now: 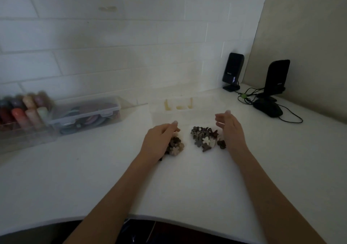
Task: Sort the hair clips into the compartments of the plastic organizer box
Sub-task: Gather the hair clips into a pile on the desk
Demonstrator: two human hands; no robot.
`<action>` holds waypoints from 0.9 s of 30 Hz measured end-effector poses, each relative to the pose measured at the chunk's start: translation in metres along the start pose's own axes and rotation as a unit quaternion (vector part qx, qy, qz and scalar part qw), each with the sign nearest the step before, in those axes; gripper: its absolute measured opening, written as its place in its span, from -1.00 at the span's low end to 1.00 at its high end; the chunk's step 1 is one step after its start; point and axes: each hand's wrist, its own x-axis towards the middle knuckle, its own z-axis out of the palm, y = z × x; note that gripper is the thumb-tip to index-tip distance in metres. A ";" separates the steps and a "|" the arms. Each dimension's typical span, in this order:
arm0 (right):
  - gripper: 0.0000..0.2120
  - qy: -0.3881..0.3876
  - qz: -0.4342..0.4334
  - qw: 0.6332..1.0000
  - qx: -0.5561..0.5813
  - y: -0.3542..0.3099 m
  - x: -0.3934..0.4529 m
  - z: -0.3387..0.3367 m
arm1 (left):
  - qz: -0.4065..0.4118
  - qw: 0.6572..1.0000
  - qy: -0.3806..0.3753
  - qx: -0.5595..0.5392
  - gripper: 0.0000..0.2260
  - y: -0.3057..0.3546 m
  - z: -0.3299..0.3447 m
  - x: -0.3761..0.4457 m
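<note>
Smooth counter (187,187), perhaps flower-shaped clips (204,137)

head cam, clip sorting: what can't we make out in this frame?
- Organizer box: pale and washed out against the wall; compartment layout unclear.
- Clips under the left hand: covered by the fingers; whether they're gripped is unclear.
- Lidded bin and the colored items left of it: motion-blurred.
- Right hand: hides clips behind it.

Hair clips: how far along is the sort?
Early. Done: little, if anything; the organizer box shows only a few pale yellowish shapes in its back compartments, too faint to identify. In hand: the left hand curls its fingers over the left pile of clips; the right hand is open beside the right pile. Left: both piles sit on the table, outside the box.
</note>
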 end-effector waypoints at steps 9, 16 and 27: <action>-0.36 -0.163 0.015 0.974 -0.158 0.002 -0.007 0.006 | -0.065 0.970 -0.032 -0.230 -0.51 0.044 0.067 0.005; -0.45 -0.107 -0.015 0.993 -0.040 -0.002 -0.005 0.000 | -0.084 0.954 0.052 -0.284 -0.52 0.046 0.058 -0.001; -0.33 -0.242 -0.010 0.961 -0.134 -0.013 -0.019 0.000 | -0.082 0.980 0.055 -0.175 -0.51 0.047 0.062 -0.025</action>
